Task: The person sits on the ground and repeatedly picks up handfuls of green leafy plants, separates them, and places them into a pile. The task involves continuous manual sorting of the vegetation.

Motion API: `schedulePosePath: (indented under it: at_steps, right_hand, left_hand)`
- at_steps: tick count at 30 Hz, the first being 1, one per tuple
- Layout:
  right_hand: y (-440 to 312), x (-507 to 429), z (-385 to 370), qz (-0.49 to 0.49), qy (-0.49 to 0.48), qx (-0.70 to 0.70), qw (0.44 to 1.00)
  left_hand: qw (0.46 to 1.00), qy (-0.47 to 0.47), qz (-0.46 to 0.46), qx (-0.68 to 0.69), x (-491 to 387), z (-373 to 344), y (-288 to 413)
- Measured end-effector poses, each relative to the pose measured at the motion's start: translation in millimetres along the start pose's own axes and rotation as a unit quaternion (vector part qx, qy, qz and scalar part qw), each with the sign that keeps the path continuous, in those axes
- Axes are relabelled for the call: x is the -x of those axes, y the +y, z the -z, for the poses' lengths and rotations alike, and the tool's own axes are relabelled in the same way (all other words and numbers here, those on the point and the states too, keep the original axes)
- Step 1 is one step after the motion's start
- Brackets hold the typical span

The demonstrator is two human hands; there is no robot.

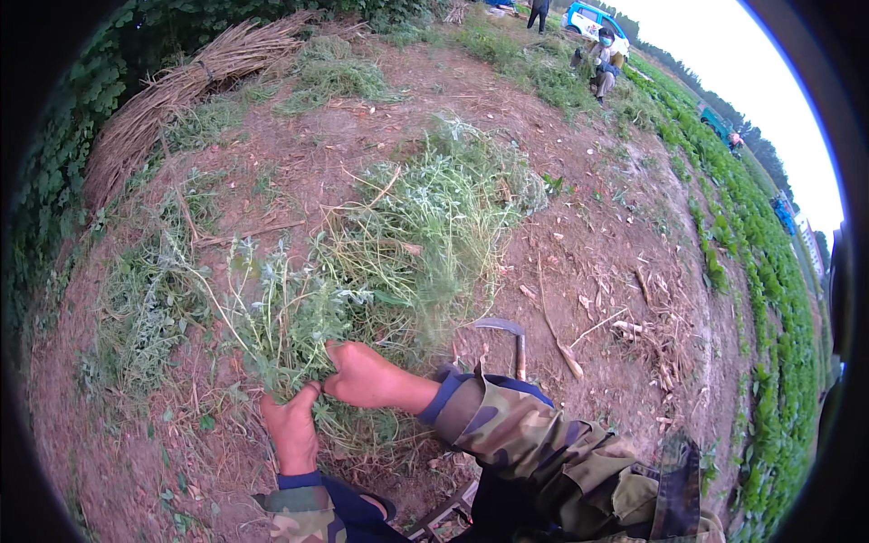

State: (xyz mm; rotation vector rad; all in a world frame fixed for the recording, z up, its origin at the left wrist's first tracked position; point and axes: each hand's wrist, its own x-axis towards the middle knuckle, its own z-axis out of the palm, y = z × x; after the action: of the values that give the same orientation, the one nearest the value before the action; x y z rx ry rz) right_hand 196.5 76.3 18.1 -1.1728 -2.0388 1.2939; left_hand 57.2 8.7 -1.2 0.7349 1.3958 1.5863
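My left hand (292,427) is closed around the lower stems of a bunch of leafy green weeds (285,319). Touching it, my right hand (366,377) grips the same bunch from the right, its fingertips hidden among the leaves. The bunch leans up and away from me. Just beyond lies a large heap of cut green plants (434,217) on the soil, its pale stems tangled. A sickle (519,339) with a curved blade rests on the ground right of my right wrist, part of its handle hidden by my sleeve.
A tied bundle of dry stalks (197,88) lies at the far left by dark foliage. Loose weeds (142,326) lie to the left. Dry stalk scraps (658,339) litter the right. A person (603,64) crouches far off near a blue-and-white car (590,20). Crop rows (767,285) run along the right.
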Motion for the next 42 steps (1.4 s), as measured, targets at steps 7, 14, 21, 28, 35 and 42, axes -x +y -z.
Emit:
schedulePosePath:
  at_steps: [7, 14, 21, 28, 35, 42]
  right_hand:
    - [8.7, -1.1, -3.9, 0.014, 0.019, 0.085, 0.996]
    - [19.5, -0.2, -14.2, 0.077, 0.107, 0.061, 0.989]
    - [12.0, 0.7, -4.8, 0.022, 0.088, -0.015, 0.996]
    - [13.6, -2.0, -3.9, -0.024, 0.051, -0.024, 0.998]
    - [20.8, -8.8, -3.3, 0.021, 0.108, 0.066, 0.992]
    - [48.1, -19.9, 8.4, 0.018, 0.185, 0.128, 0.974]
  left_hand:
    - [1.0, -0.017, -0.001, 0.025, -1.0, 2.3, -6.3]
    - [0.999, -0.01, -0.011, 0.052, -4.6, 5.7, -11.3]
    - [0.999, -0.027, 0.001, 0.022, -3.0, 9.8, -12.9]
    - [0.997, -0.055, -0.008, 0.056, 0.8, 9.7, -10.9]
    - [0.996, -0.005, 0.008, 0.086, -0.3, 4.7, -8.0]
    - [0.979, 0.003, 0.072, 0.188, -4.8, 24.5, -6.0]
